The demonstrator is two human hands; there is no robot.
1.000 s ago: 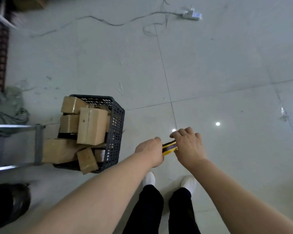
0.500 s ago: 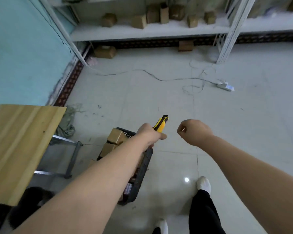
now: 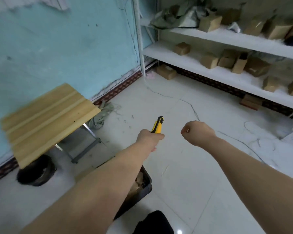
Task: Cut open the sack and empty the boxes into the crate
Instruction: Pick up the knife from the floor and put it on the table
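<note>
Crate and boxes: where are they to be found?

Low in the view, on the floor. The black crate is mostly hidden beneath the left forearm, and brown boxes are glimpsed inside at its rim.

How much of the task is judged done?

Most, it would seem. Boxes are already held in the crate, and a crumpled grey-green sack is left on the floor by the wall, beyond the wooden tabletop. Whether it is the sack that was cut cannot be told. No blade is seen at the tip of the knife, so putting it away is judged to be what remains.

And the hands?

The left hand is closed in a grip round the yellow knife's handle. The right hand is curled into a fist, apart from the knife, and nothing is seen in its grip.

What is changed from the earlier frames?

A second ago the knife was held by both hands and the crate was seen whole, heaped with boxes. Since then the right hand has been taken off. The view has also been raised and swung left, so the wall, the tabletop and the shelves with further boxes are now shown.
</note>
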